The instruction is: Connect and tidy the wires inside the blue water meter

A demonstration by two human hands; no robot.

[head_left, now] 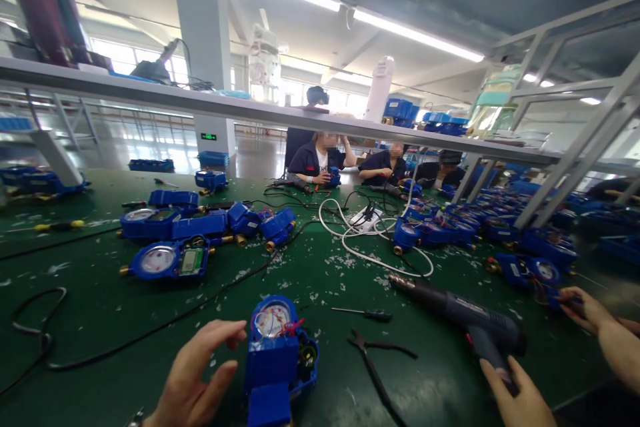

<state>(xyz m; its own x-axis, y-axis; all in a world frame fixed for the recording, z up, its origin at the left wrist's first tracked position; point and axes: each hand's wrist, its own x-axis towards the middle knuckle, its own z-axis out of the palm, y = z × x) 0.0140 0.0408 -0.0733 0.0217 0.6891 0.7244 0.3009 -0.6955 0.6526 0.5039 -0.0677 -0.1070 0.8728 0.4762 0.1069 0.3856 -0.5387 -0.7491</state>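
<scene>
A blue water meter (280, 353) with a round dial and red wires stands on the green table (320, 267) right in front of me. My left hand (193, 380) is beside its left side, fingers apart and curved, fingertips close to the casing and holding nothing. My right hand (520, 400) at the bottom right is wrapped round the handle of a black heat gun (460, 313), whose nozzle points left across the table. Black pliers (375, 360) and a small screwdriver (363, 313) lie between the meter and the heat gun.
Several blue meters (170, 259) lie at the left and more at the right (530, 240). A black cable (150, 330) and white cord (360, 250) cross the table. A co-worker's hand (585, 310) holds a meter at the right edge. People sit at the far side (320, 160).
</scene>
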